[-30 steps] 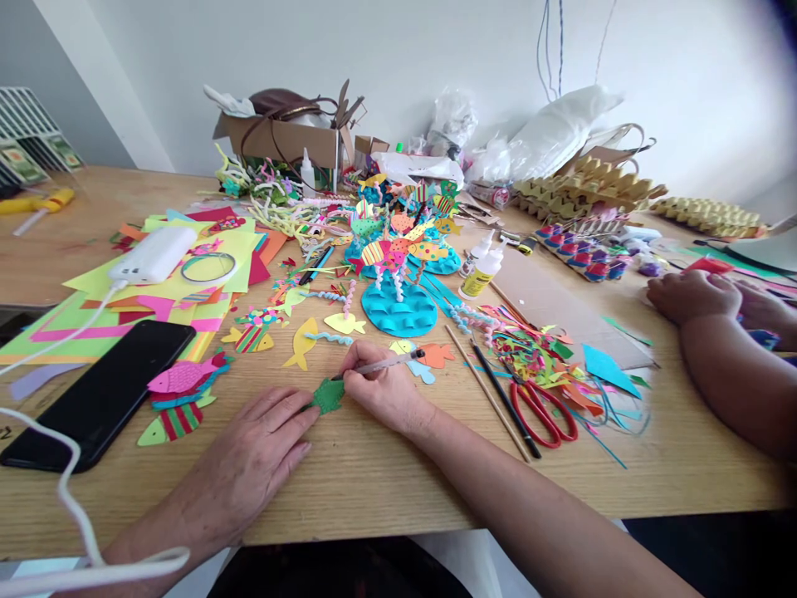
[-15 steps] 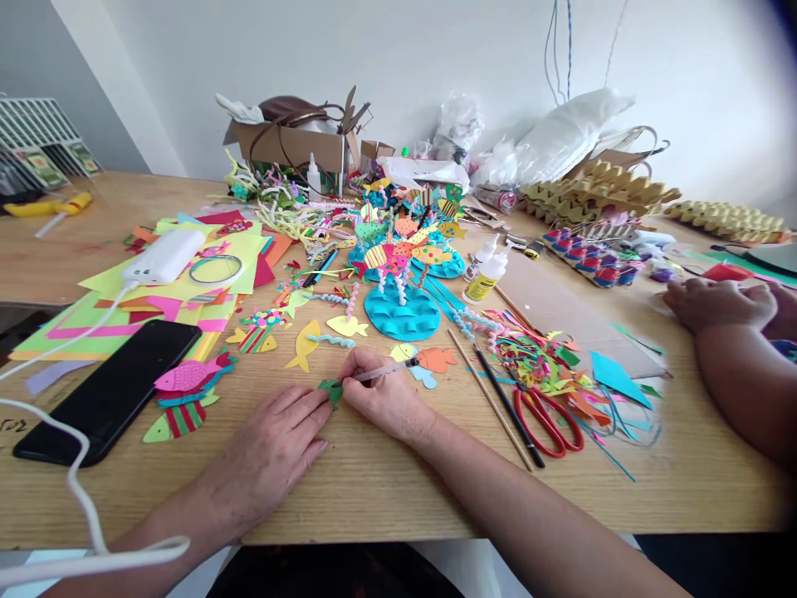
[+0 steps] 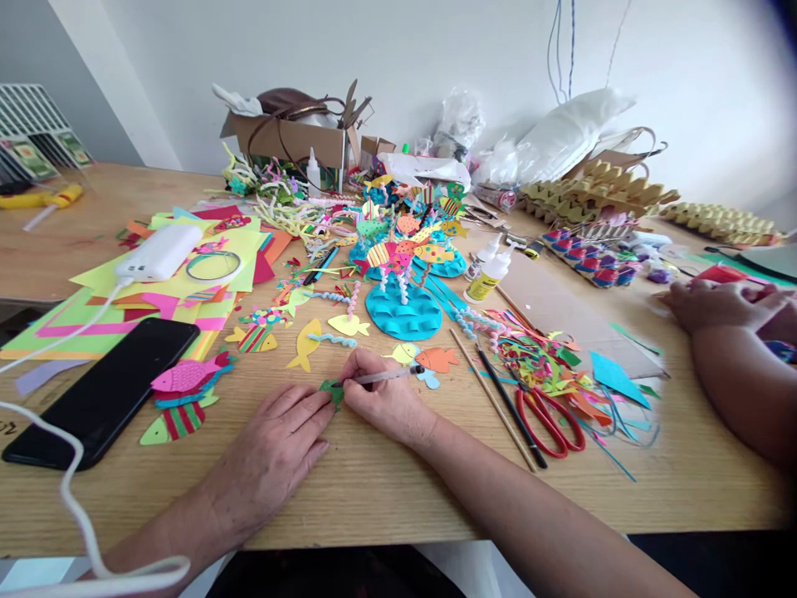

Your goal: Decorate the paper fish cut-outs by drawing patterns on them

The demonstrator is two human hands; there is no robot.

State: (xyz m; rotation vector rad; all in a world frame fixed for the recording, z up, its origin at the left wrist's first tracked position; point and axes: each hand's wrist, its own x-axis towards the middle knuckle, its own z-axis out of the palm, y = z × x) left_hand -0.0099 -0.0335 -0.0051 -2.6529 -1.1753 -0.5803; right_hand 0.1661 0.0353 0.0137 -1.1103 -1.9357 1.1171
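A pen (image 3: pixel 389 376) with a clear barrel and dark end is pinched in my right hand (image 3: pixel 387 407), its tip hidden by the fingers over a small green paper cutout (image 3: pixel 332 387). My left hand (image 3: pixel 283 440) lies flat on the table, fingers stretched out, its fingertips touching the cutout's left side. Just beyond the hands are a yellow paper fish (image 3: pixel 305 345) with a twisted pipe cleaner, a pale yellow fish (image 3: pixel 348 325) and an orange fish (image 3: pixel 437 360). Pink and striped fish (image 3: pixel 190 373) lie left of my left hand.
Red-handled scissors (image 3: pixel 550 423), a black pencil (image 3: pixel 511 407) and a thin stick lie to the right, near paper scraps. A blue base (image 3: pixel 403 311) carrying paper fish stands ahead. A black phone (image 3: pixel 103 390) and white cable lie left. Another person's hands (image 3: pixel 726 303) rest far right.
The pen's upper end has dipped slightly and shifted right. Both hands keep almost the same place on the green cutout. The view has moved a little.
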